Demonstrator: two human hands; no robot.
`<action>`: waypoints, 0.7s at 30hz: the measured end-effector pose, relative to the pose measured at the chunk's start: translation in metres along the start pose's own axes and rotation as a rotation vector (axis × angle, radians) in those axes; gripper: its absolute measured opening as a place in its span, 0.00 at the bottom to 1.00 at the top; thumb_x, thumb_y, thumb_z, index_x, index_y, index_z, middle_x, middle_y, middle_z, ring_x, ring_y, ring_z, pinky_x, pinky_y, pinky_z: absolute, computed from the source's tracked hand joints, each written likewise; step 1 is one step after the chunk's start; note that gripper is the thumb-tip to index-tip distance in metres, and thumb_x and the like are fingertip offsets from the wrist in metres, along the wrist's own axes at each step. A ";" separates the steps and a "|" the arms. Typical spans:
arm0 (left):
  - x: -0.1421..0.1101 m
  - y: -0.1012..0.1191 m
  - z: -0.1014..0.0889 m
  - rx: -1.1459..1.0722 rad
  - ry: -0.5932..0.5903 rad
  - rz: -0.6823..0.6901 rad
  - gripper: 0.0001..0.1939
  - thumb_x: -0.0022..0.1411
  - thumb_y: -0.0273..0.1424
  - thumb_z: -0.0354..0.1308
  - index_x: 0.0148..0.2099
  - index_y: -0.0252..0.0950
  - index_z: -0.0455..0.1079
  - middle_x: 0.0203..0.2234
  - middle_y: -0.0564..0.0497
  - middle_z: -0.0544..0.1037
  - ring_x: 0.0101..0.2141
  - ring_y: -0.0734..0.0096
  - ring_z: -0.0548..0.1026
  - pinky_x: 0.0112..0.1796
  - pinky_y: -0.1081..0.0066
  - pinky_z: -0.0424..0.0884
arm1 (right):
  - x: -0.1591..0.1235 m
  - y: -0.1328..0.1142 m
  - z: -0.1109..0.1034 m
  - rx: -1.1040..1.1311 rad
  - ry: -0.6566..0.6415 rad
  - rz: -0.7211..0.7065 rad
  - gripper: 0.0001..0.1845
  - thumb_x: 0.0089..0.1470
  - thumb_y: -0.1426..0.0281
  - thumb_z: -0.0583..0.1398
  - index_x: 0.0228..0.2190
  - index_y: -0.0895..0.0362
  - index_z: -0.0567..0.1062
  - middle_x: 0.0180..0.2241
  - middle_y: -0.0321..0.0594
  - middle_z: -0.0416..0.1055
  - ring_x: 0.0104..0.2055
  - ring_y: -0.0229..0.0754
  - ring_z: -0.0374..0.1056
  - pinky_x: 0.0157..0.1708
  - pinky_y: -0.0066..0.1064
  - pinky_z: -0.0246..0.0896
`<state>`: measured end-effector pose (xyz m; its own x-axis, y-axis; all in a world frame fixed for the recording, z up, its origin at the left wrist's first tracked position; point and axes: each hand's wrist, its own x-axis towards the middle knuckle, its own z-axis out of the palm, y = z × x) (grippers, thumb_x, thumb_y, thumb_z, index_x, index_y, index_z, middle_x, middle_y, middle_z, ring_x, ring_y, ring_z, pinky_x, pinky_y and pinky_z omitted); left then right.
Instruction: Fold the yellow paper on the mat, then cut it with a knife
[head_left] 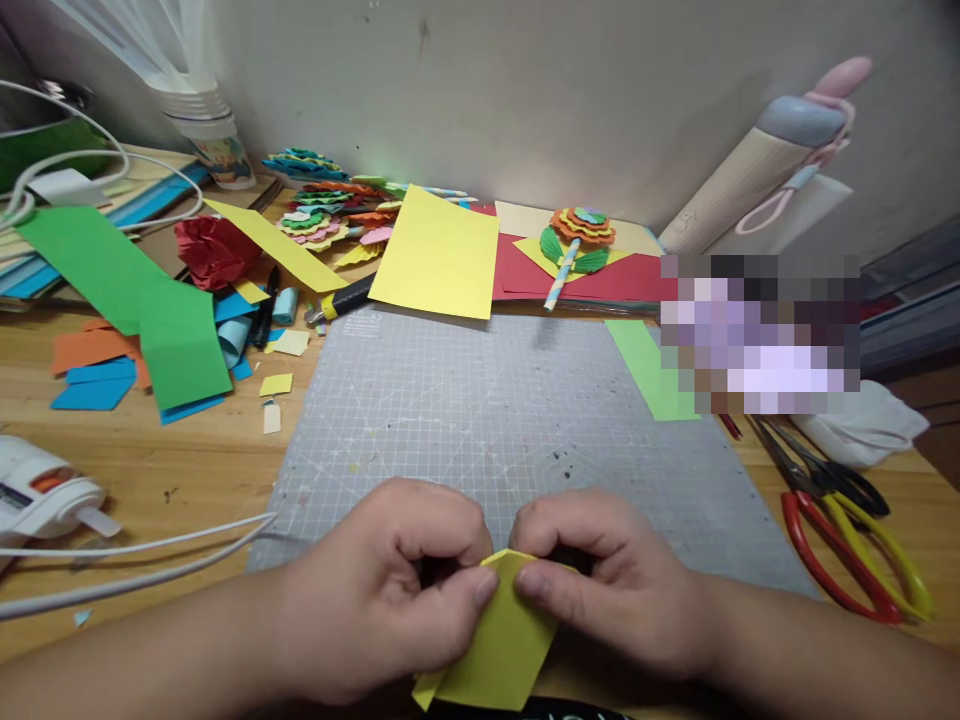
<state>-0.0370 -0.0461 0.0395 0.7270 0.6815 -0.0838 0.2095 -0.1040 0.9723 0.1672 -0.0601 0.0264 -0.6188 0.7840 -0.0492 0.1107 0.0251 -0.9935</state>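
Observation:
A piece of yellow paper (pixel 501 650) is pinched between both hands at the near edge of the grey cutting mat (pixel 450 420). My left hand (pixel 405 575) grips its upper left part, thumb on top and fingers curled behind. My right hand (pixel 607 570) holds its upper right part the same way, thumb pressed on the face. The thumbs are close together near the top edge, which looks folded over. A small flap of the paper sticks out at the lower left. The fingertips behind the paper are hidden.
Behind the mat lie a yellow sheet (pixel 439 255), a utility knife (pixel 349 298) and a paper flower (pixel 577 235). Green paper (pixel 184 340) and scraps lie left, near a hot glue gun (pixel 45 495) with its cord. Scissors (pixel 847 550) and a leaning bottle (pixel 750 170) are right.

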 end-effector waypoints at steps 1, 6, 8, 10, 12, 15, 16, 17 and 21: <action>0.000 0.000 0.000 0.011 0.011 0.006 0.15 0.59 0.30 0.48 0.22 0.38 0.51 0.17 0.58 0.56 0.21 0.77 0.56 0.23 0.74 0.54 | 0.000 0.000 0.000 0.013 -0.001 0.007 0.14 0.59 0.64 0.57 0.24 0.58 0.70 0.22 0.33 0.63 0.24 0.33 0.58 0.24 0.26 0.55; 0.000 0.002 -0.002 0.011 0.048 0.000 0.16 0.60 0.31 0.48 0.21 0.37 0.52 0.16 0.58 0.56 0.20 0.78 0.56 0.22 0.75 0.54 | -0.001 0.002 -0.003 0.053 -0.015 0.044 0.13 0.58 0.63 0.57 0.26 0.58 0.70 0.22 0.33 0.63 0.24 0.33 0.58 0.23 0.25 0.55; 0.001 0.001 -0.002 -0.019 0.052 -0.037 0.17 0.62 0.32 0.49 0.21 0.37 0.55 0.16 0.58 0.58 0.20 0.78 0.58 0.22 0.76 0.55 | -0.001 0.002 -0.003 0.049 -0.027 0.064 0.13 0.59 0.63 0.56 0.26 0.58 0.70 0.21 0.32 0.63 0.22 0.32 0.58 0.22 0.24 0.54; 0.002 0.000 -0.003 -0.077 0.088 -0.088 0.16 0.63 0.35 0.49 0.23 0.36 0.59 0.18 0.58 0.61 0.21 0.78 0.60 0.24 0.77 0.58 | -0.001 0.003 -0.003 0.037 0.024 0.083 0.15 0.61 0.62 0.55 0.26 0.57 0.70 0.19 0.32 0.64 0.21 0.33 0.59 0.21 0.24 0.55; 0.003 -0.002 -0.005 -0.133 0.147 -0.113 0.14 0.63 0.37 0.51 0.27 0.36 0.63 0.21 0.56 0.66 0.24 0.76 0.64 0.27 0.76 0.62 | 0.000 0.003 -0.003 0.046 0.148 0.088 0.16 0.61 0.61 0.54 0.27 0.57 0.71 0.19 0.33 0.65 0.20 0.33 0.60 0.21 0.25 0.55; 0.005 -0.005 -0.009 -0.165 0.280 -0.125 0.11 0.61 0.37 0.55 0.31 0.35 0.67 0.25 0.54 0.71 0.29 0.73 0.68 0.31 0.74 0.65 | 0.002 0.003 -0.004 0.032 0.278 0.079 0.15 0.60 0.61 0.56 0.26 0.56 0.70 0.22 0.33 0.64 0.23 0.34 0.59 0.24 0.26 0.55; 0.006 -0.006 -0.011 -0.181 0.330 -0.142 0.11 0.60 0.38 0.56 0.31 0.35 0.68 0.26 0.53 0.72 0.29 0.73 0.68 0.31 0.74 0.66 | 0.003 0.003 -0.004 0.018 0.249 0.087 0.15 0.59 0.61 0.56 0.25 0.57 0.69 0.22 0.33 0.64 0.24 0.34 0.59 0.25 0.26 0.55; 0.006 -0.007 -0.012 -0.213 0.370 -0.173 0.11 0.60 0.38 0.58 0.30 0.35 0.68 0.26 0.53 0.72 0.29 0.73 0.69 0.30 0.74 0.66 | 0.003 0.003 -0.004 0.011 0.191 0.095 0.16 0.58 0.60 0.57 0.24 0.57 0.68 0.23 0.33 0.63 0.25 0.34 0.58 0.26 0.26 0.56; 0.008 -0.007 -0.015 -0.399 0.291 -0.362 0.15 0.54 0.42 0.62 0.30 0.35 0.67 0.23 0.53 0.74 0.24 0.74 0.71 0.24 0.75 0.65 | 0.002 0.004 -0.003 0.175 0.001 0.129 0.20 0.60 0.56 0.54 0.25 0.58 0.68 0.21 0.33 0.60 0.25 0.34 0.57 0.27 0.27 0.57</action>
<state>-0.0423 -0.0291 0.0357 0.4352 0.7984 -0.4161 0.1086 0.4122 0.9046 0.1694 -0.0567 0.0223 -0.6071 0.7747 -0.1767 0.0518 -0.1833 -0.9817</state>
